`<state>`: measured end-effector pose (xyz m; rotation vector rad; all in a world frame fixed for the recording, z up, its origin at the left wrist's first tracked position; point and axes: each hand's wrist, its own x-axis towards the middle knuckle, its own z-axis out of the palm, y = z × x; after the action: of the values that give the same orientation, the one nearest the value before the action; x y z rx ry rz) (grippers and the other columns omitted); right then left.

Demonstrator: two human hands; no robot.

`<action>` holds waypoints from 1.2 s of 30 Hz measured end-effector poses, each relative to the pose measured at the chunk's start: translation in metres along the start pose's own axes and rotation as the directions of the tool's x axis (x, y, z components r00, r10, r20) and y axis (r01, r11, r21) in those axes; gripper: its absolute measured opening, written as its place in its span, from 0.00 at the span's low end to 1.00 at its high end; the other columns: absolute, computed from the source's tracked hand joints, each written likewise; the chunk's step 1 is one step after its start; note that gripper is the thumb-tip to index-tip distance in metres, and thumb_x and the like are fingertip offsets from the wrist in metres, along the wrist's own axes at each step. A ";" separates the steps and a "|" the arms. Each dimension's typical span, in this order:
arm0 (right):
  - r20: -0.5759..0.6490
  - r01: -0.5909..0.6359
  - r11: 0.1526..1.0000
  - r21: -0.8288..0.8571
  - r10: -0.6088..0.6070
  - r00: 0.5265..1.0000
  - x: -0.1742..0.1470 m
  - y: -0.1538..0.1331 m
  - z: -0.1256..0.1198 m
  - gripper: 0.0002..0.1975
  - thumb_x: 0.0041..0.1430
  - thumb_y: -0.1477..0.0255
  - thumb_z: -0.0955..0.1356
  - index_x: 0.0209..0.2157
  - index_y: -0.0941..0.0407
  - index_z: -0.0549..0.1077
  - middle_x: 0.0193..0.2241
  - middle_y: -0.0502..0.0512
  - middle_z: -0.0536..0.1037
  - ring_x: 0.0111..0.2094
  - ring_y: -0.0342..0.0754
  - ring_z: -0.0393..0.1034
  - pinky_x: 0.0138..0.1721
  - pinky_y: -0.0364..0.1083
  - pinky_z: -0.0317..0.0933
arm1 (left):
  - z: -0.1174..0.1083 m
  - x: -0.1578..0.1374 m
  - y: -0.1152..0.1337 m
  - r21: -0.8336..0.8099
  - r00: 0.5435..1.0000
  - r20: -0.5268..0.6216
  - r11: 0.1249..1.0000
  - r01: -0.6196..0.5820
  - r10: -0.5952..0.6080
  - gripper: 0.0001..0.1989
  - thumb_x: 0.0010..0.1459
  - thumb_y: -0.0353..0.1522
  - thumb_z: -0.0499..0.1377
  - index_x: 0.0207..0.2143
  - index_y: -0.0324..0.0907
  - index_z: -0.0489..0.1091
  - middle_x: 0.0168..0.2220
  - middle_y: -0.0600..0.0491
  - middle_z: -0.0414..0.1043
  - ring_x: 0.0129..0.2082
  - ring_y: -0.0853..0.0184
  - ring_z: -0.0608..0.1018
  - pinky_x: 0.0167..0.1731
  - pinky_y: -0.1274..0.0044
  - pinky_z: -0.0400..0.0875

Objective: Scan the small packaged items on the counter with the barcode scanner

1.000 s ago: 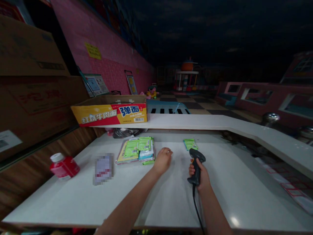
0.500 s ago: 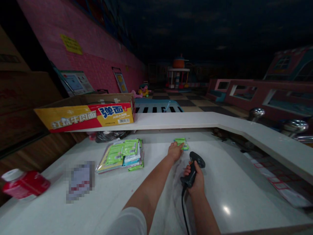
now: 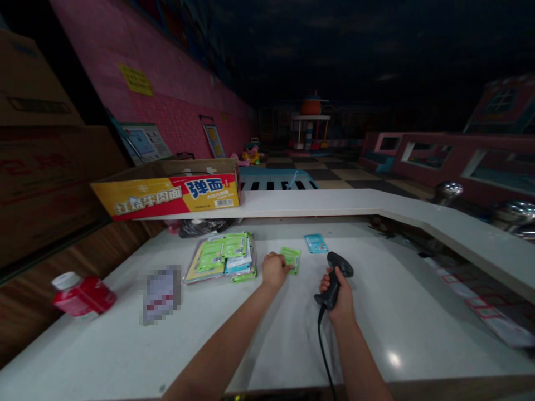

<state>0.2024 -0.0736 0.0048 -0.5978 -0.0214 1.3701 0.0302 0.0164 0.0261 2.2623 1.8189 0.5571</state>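
My left hand (image 3: 275,268) pinches the left edge of a small green packet (image 3: 291,259) above the white counter (image 3: 284,345). A small blue packet (image 3: 316,243) lies flat to the right of it. My right hand (image 3: 341,298) is wrapped round the handle of a black barcode scanner (image 3: 333,287), its head pointing forward and its cord running down toward me. Left of my left hand is a pile of green and blue packets (image 3: 225,250) on top of larger flat, clear-wrapped items.
A yellow and red cardboard box (image 3: 175,192) stands on the raised white ledge (image 3: 309,203). On the left of the counter are a red bottle with a white cap (image 3: 83,298) lying tilted and a blurred-out flat item (image 3: 161,295). Metal knobs (image 3: 449,191) stand beyond the right ledge.
My left hand has moved left and nearer with the green packet, and the blue packet now shows where the green one was. The right hand keeps hold of the scanner.
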 end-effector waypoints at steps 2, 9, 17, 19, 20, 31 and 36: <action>0.005 0.001 1.000 -0.020 -0.001 1.000 0.000 0.000 0.001 0.13 0.49 0.65 0.73 0.33 0.56 0.70 0.18 0.44 0.68 0.16 0.36 0.60 0.15 0.35 0.58 | -0.004 -0.012 -0.005 -0.019 0.992 -0.030 0.993 0.118 -0.119 0.18 0.50 0.37 0.66 0.42 0.38 0.73 0.41 0.45 0.74 0.42 0.61 0.75 0.44 0.74 0.65; 0.040 0.030 0.998 -0.052 -0.028 0.999 -0.004 0.002 -0.001 0.15 0.48 0.64 0.74 0.32 0.56 0.70 0.18 0.44 0.67 0.17 0.36 0.61 0.15 0.35 0.59 | 0.003 -0.025 -0.005 -0.018 0.971 -0.071 0.974 0.226 -0.226 0.21 0.48 0.37 0.67 0.44 0.37 0.73 0.43 0.42 0.74 0.45 0.57 0.76 0.45 0.73 0.64; 0.018 0.067 0.973 -0.222 -0.065 0.998 -0.009 0.004 0.007 0.15 0.48 0.61 0.74 0.31 0.55 0.69 0.16 0.43 0.67 0.15 0.37 0.60 0.14 0.35 0.58 | 0.016 -0.026 -0.022 -0.385 0.963 -0.240 0.923 0.023 -0.124 0.09 0.58 0.31 0.55 0.31 0.40 0.76 0.32 0.49 0.74 0.35 0.65 0.75 0.36 0.77 0.64; 0.012 0.054 0.958 -0.282 -0.053 0.999 -0.013 0.006 0.011 0.17 0.47 0.61 0.75 0.31 0.56 0.69 0.15 0.43 0.68 0.14 0.37 0.60 0.13 0.36 0.57 | 0.020 -0.025 -0.027 -0.483 0.946 -0.286 0.876 -0.007 -0.150 0.11 0.58 0.31 0.53 0.30 0.40 0.74 0.30 0.50 0.73 0.33 0.66 0.75 0.34 0.78 0.63; 0.009 0.045 0.950 -0.308 -0.044 0.999 -0.016 0.008 0.013 0.18 0.45 0.61 0.76 0.31 0.56 0.69 0.15 0.44 0.68 0.13 0.38 0.60 0.12 0.36 0.56 | 0.021 -0.024 -0.028 -0.519 0.939 -0.301 0.855 -0.014 -0.167 0.11 0.59 0.31 0.52 0.29 0.40 0.73 0.29 0.51 0.73 0.32 0.66 0.74 0.33 0.78 0.63; 0.177 0.141 0.609 -0.780 -0.001 0.984 -0.088 0.029 0.029 0.25 0.46 0.48 0.72 0.34 0.54 0.66 0.13 0.42 0.68 0.10 0.39 0.58 0.09 0.38 0.52 | 0.023 -0.026 -0.028 -0.646 0.916 -0.315 0.763 -0.015 -0.249 0.10 0.59 0.32 0.50 0.24 0.42 0.64 0.22 0.54 0.69 0.25 0.67 0.72 0.28 0.78 0.60; 0.159 0.137 0.620 -0.773 -0.020 0.987 -0.102 0.028 0.029 0.23 0.48 0.50 0.72 0.32 0.54 0.66 0.14 0.42 0.68 0.10 0.39 0.59 0.10 0.37 0.53 | 0.020 -0.026 -0.027 -0.584 0.907 -0.326 0.811 0.027 -0.265 0.10 0.58 0.29 0.50 0.25 0.42 0.64 0.24 0.52 0.70 0.26 0.66 0.72 0.28 0.77 0.60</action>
<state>0.1441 -0.1536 0.0510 -1.2216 -0.7999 1.2715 0.0097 -0.0008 -0.0066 1.6614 1.6527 1.3995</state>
